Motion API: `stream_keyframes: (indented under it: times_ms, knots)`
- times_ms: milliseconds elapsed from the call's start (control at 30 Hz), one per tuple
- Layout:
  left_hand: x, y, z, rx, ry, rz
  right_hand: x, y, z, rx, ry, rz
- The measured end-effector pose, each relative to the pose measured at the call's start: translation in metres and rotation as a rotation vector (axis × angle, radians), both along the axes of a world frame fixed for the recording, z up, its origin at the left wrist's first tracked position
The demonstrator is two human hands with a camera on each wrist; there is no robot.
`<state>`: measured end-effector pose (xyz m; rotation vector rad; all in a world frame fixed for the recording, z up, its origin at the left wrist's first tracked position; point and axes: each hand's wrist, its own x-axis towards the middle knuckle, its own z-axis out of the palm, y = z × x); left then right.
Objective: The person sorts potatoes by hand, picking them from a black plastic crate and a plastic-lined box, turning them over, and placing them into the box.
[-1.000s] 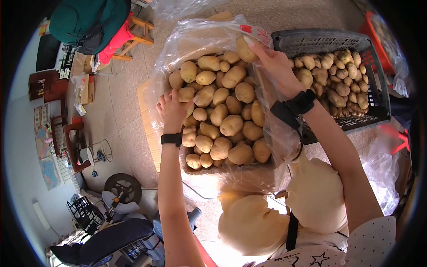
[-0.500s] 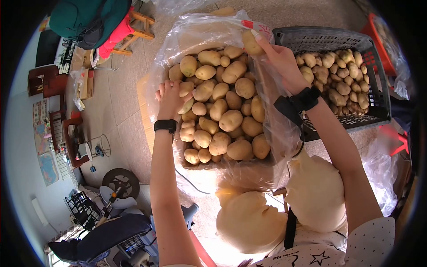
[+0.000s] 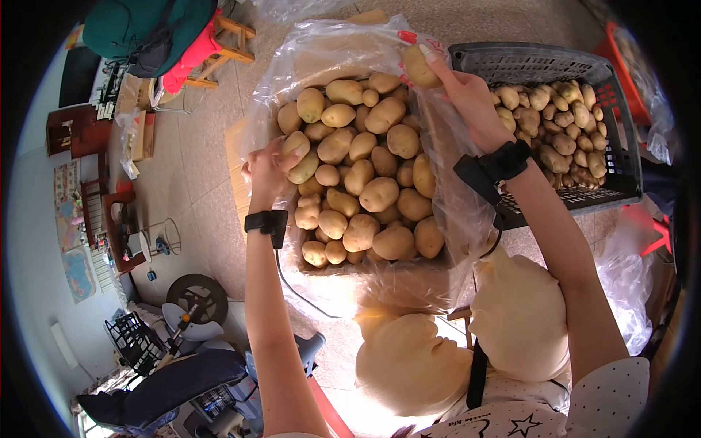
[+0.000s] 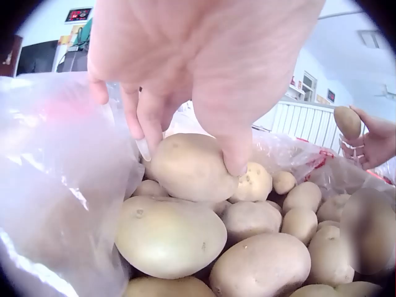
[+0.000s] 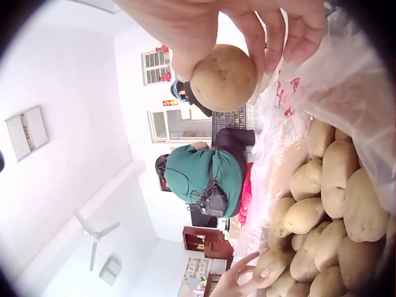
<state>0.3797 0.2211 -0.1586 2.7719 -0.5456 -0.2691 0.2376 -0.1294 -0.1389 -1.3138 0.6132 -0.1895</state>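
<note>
Many potatoes [image 3: 380, 196] fill a cardboard box lined with a clear plastic bag [image 3: 321, 55]. At the box's left side, my left hand [image 3: 266, 171] pinches a potato [image 4: 192, 167] between thumb and fingers, low over the others. A greenish potato [image 4: 170, 238] lies just in front of it. My right hand [image 3: 471, 102] holds another potato [image 5: 224, 79] between thumb and fingers, raised above the box's far right corner beside the bag's red print. Both wrists wear black straps.
A black plastic crate [image 3: 537, 55] with smaller potatoes stands right of the box, with a red container [image 3: 621, 69] beyond it. A person in green [image 5: 207, 179] sits on a wooden stool [image 3: 234, 44] at the far left. Pale round shapes [image 3: 416, 365] sit near my body.
My left hand has turned and now grips a potato at the left edge of the pile. The right hand, still holding its potato, has shifted slightly right.
</note>
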Motion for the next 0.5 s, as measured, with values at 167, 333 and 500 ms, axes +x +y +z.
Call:
stream_keyframes:
  times_ms: [167,333,500]
  knots:
    - [0.01,0.03,0.0,-0.497,0.235,0.23,0.0,-0.005,-0.008,-0.059,0.013,-0.014]
    - [0.007,0.019,0.03,-0.468,0.16,0.294,0.0,0.002,-0.001,-0.011,-0.034,0.007]
    - [-0.01,-0.023,0.007,0.097,-0.265,0.107,0.003,0.009,-0.012,-0.055,-0.075,0.015]
